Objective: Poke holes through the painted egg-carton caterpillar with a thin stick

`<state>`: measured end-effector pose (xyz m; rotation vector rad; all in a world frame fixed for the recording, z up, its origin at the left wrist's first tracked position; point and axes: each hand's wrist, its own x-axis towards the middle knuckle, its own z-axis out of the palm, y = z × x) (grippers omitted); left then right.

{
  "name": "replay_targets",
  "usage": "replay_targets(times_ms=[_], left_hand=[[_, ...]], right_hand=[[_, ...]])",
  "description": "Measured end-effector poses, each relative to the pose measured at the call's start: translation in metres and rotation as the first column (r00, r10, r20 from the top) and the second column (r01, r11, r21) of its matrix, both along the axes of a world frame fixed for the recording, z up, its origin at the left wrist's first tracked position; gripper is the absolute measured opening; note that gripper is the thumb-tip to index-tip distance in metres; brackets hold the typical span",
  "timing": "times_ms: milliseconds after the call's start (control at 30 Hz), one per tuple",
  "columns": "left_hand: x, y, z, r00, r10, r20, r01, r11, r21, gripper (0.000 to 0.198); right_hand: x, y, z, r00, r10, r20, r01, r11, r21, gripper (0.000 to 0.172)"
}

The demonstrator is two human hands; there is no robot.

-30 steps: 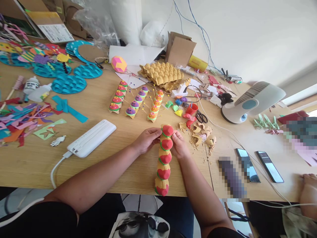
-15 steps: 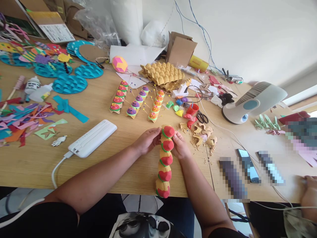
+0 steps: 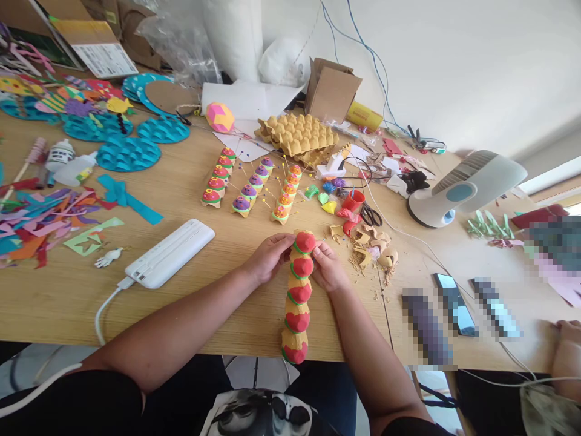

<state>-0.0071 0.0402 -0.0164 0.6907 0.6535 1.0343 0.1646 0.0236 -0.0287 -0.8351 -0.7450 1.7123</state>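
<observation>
Between my hands is an egg-carton strip [image 3: 300, 295], its several bumps coated in red with green edging and bare yellowish cardboard between them. My left hand [image 3: 271, 257] pinches its far end from the left. From the right, my right hand [image 3: 329, 266] grips the same end, fingertips by the topmost red bump. The strip's near end reaches the table's front edge. Beyond it stand three decorated egg-carton strips: a red one [image 3: 218, 177], a purple one [image 3: 252, 186] and an orange one [image 3: 287, 195], with pins stuck in them.
A white power bank [image 3: 169, 253] lies left of my arms. Torn carton scraps [image 3: 374, 245], scissors [image 3: 371, 214] and a red cup [image 3: 353, 200] sit to the right, with phones [image 3: 455, 304] nearer. Egg trays [image 3: 297, 134] and a white fan [image 3: 463, 188] stand farther back. Another person's hand [image 3: 569, 333] rests at the right edge.
The strip has shifted slightly left, its near end most, and its red bumps face me a little more. Both hands keep their hold.
</observation>
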Motion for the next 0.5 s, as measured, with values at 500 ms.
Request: replay_targets(times_ms=[500], left_hand=[[-0.0017,0.0053,-0.0053,0.997,-0.037,-0.069,0.042,0.996,0.081,0.033]], right_hand=[[0.0000,0.0018,0.0017,0.997,-0.072,-0.022,0.072,0.997,-0.005,0.034]])
